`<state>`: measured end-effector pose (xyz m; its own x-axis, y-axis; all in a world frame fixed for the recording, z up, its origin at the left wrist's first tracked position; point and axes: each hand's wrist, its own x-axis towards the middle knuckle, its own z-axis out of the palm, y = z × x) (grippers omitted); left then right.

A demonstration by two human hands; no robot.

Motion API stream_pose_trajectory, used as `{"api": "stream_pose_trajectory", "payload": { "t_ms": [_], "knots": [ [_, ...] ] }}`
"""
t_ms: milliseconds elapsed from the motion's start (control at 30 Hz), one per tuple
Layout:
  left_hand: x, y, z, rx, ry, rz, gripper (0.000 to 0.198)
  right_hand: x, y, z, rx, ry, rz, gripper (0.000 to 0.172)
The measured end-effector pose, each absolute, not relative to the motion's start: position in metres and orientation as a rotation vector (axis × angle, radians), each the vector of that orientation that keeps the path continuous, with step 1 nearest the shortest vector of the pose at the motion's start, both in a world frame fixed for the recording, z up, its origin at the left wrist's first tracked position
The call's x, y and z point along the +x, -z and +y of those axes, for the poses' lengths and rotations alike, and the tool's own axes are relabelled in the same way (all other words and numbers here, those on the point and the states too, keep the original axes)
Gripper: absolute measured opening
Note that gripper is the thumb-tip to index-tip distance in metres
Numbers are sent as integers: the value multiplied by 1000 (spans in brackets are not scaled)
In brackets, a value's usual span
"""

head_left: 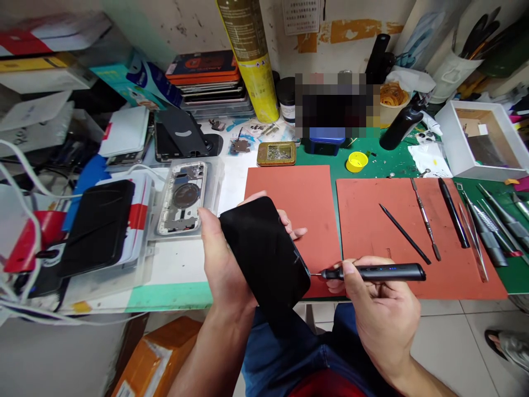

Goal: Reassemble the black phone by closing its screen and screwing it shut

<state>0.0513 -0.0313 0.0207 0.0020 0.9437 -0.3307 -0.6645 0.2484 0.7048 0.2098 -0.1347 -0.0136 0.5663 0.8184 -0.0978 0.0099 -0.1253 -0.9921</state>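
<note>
Surface: carries two red mats [293,187], with bare white part [182,264] at left of them.
Right mat: tools lie along it, among them a pick [405,233] and tweezers [475,237].
Left hand [225,270]: fingers are gripping the phone [266,251] from below, thumb along one long edge, fingertips visible past the other.
Right hand [386,314]: thumb and fingers are closed on the driver [384,272].
Phone: tilted, dark screen up, held above the front edge of the surface, partly over the lap.
Driver: almost level, its bit [315,274] at the phone's short edge.
Bit: step in hand is probably screw work; whether it sits in a screw, I cannot tell. Next move calls for steady phone and straight driver.
</note>
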Motion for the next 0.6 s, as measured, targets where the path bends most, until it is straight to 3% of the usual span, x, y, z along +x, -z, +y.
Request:
{"api": "stream_pose_trajectory", "payload": {
  "t_ms": [600],
  "knots": [
    [52, -22, -31, 395, -1314, 892, 87, 210, 13, -135, -1581, -776, -770, 21]
  ]
}}
